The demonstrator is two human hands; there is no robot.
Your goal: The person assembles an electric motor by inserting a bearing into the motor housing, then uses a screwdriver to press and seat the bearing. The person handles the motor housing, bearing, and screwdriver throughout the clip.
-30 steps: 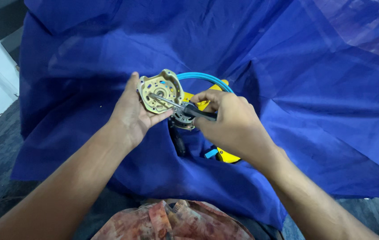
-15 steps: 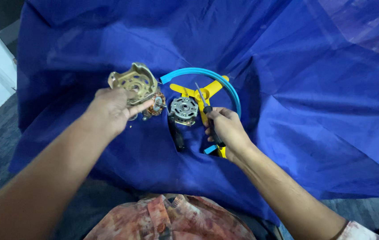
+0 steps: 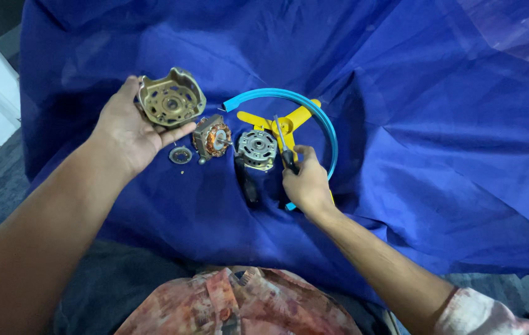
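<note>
- Fingers of the left hand (image 3: pixel 129 129) cup a brass-coloured motor end cover (image 3: pixel 171 97), upper left of the frame.
- Right hand (image 3: pixel 305 183) fingers curl around a screwdriver (image 3: pixel 283 144), centre frame, beside the motor housing (image 3: pixel 256 149).

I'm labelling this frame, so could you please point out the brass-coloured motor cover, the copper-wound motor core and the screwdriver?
brass-coloured motor cover (image 3: pixel 171 99), head view, on its perforated inner face.
copper-wound motor core (image 3: pixel 212 138), head view, on the copper windings.
screwdriver (image 3: pixel 282 141), head view, on the metal shaft.
</note>
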